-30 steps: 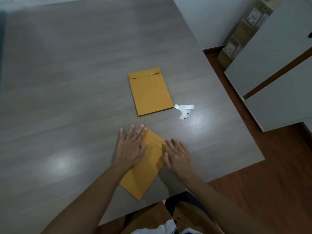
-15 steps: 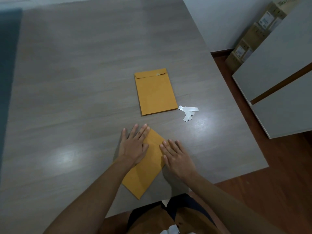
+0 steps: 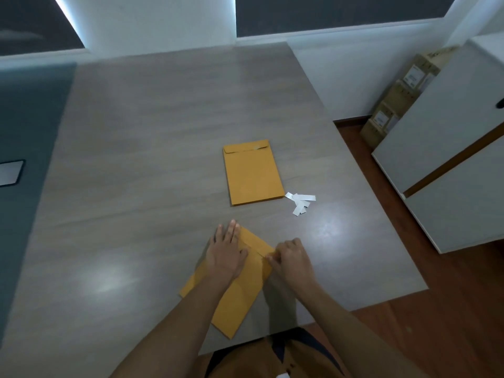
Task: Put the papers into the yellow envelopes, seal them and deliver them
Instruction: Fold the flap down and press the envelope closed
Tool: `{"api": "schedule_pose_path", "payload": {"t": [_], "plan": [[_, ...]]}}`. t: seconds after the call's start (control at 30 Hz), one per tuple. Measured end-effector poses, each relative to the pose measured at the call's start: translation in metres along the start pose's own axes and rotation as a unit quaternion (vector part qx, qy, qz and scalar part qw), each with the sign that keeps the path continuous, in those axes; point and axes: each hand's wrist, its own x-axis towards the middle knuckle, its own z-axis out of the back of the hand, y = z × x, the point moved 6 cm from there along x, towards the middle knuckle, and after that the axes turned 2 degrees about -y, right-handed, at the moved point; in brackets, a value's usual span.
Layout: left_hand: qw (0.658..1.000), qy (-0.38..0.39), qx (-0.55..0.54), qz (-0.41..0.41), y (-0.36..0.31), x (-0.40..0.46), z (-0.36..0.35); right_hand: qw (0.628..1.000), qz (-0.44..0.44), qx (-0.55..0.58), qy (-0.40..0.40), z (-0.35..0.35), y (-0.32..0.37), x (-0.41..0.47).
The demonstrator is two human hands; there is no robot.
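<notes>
Here, left hand (image 3: 226,255) flat on near envelope (image 3: 234,301), right hand (image 3: 293,257) pinching its flap

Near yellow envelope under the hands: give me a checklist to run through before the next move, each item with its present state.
1. Near yellow paper envelope lies flat on the grey wood-grain table: ok.
2. Left hand rests flat on it, fingers straight, pinning it: ok.
3. Right hand has curled fingers at the flap edge: ok; what they pinch: cannot tell.
4. Flap fully stuck down: cannot tell, the hands cover it.
5. Far yellow envelope lies apart with its flap folded over: ok.
6. White peeled paper strips lie clear of both envelopes: ok.
</notes>
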Motion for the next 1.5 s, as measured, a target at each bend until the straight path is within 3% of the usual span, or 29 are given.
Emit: {"api": "schedule_pose_path", "payload": {"t": [0.07, 0.17, 0.33, 0.5, 0.67, 0.73, 0.83, 0.97, 1.03, 1.23, 1.5], "plan": [[1.0, -0.019, 0.002, 0.02, -0.004, -0.004, 0.003, 0.997, -0.039, -0.011, 0.06, -0.005, 0.001, 0.009], [0.999, -0.036, -0.011, 0.035, -0.006, -0.009, 0.007, 0.991, -0.097, -0.029, 0.087, -0.01, -0.001, 0.018], [0.995, -0.077, -0.052, 0.033, 0.001, -0.018, 0.019, 0.987, -0.107, -0.014, 0.121, -0.016, 0.002, 0.027], [0.967, -0.108, -0.218, 0.082, 0.023, -0.014, 0.038, 0.942, -0.169, 0.252, 0.145, -0.007, 0.004, 0.037], [0.878, -0.129, -0.438, 0.146, 0.053, 0.004, 0.05, 0.904, -0.158, 0.378, 0.126, 0.021, 0.002, 0.057], [0.849, -0.099, -0.498, 0.147, 0.059, 0.011, 0.054, 0.895, -0.161, 0.401, 0.107, 0.029, -0.001, 0.066], [0.764, -0.061, -0.626, 0.14, 0.058, 0.014, 0.061, 0.869, -0.192, 0.454, 0.052, 0.043, -0.007, 0.082], [0.695, -0.072, -0.7, 0.144, 0.057, 0.02, 0.076, 0.809, -0.25, 0.531, 0.044, 0.05, -0.011, 0.098], [0.677, -0.075, -0.718, 0.146, 0.056, 0.024, 0.083, 0.8, -0.253, 0.542, 0.049, 0.054, -0.012, 0.106], [0.655, -0.079, -0.739, 0.134, 0.043, 0.045, 0.098, 0.835, -0.264, 0.483, -0.022, 0.079, -0.023, 0.136], [0.683, -0.123, -0.704, 0.152, 0.037, 0.094, 0.128, 0.829, -0.29, 0.477, -0.027, 0.089, -0.038, 0.187]]}}
